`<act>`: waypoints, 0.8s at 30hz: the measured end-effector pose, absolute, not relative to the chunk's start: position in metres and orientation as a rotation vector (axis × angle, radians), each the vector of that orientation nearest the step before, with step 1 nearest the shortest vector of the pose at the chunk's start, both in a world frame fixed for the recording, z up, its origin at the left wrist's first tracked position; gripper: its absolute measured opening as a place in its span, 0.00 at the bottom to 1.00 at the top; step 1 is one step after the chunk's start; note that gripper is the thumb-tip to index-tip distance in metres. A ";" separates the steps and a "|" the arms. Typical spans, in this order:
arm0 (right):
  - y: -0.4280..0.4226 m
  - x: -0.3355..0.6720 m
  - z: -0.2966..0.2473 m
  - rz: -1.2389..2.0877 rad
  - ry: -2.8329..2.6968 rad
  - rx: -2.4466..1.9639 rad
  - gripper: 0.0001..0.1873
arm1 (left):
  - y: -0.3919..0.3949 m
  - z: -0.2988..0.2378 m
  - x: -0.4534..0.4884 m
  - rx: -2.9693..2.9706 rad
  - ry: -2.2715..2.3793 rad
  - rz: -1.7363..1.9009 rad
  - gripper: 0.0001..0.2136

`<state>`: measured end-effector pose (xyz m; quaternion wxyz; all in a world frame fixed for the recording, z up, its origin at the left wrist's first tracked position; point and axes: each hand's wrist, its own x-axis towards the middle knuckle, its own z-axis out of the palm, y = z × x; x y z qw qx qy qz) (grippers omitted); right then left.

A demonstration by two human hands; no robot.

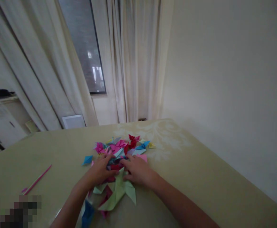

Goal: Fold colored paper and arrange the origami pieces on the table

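Note:
A pile of folded coloured papers (118,146), like origami pieces in pink, red, blue and pale green, lies in the middle of the table. My left hand (102,170) rests on the pile's left side, thumb apart from the fingers. From the right, my right hand (136,169) reaches onto the same papers with its fingers spread. Both hands touch the pile, and neither is visibly closed around a piece. Nearest me, a pale green folded paper (118,191) lies below the hands. A dark blue folded paper (88,212) sits beside my left forearm. The papers under my palms are hidden.
A small blue folded paper (88,160) lies apart, left of the pile. Farther left is a thin pink stick (39,179). The pale patterned table (193,193) meets a wall (228,95) on the right. Curtains (140,63) hang beyond its far edge. The lower left corner is pixelated.

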<state>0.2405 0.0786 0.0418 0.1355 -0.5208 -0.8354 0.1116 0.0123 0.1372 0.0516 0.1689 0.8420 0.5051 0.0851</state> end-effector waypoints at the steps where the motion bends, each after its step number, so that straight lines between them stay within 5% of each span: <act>1: 0.082 0.245 0.043 0.312 -2.402 -1.537 0.27 | 0.138 0.056 0.010 2.364 1.409 0.272 0.24; 5: 0.093 0.275 0.063 0.297 -2.312 -1.596 0.16 | 0.141 0.077 -0.008 2.258 1.381 0.317 0.12; 8: 0.098 0.300 0.079 0.296 -2.233 -1.614 0.15 | 0.143 0.087 -0.029 2.252 1.381 0.244 0.12; 14: 0.110 0.329 0.062 0.300 -1.953 -1.820 0.27 | 0.146 0.081 -0.041 2.357 1.651 0.211 0.30; 19: 0.114 0.310 0.035 0.489 -2.028 -1.679 0.35 | 0.123 0.062 0.011 2.368 1.350 0.118 0.47; 24: 0.108 0.281 0.037 0.653 -2.177 -1.333 0.30 | 0.097 0.046 0.061 2.461 1.131 0.252 0.45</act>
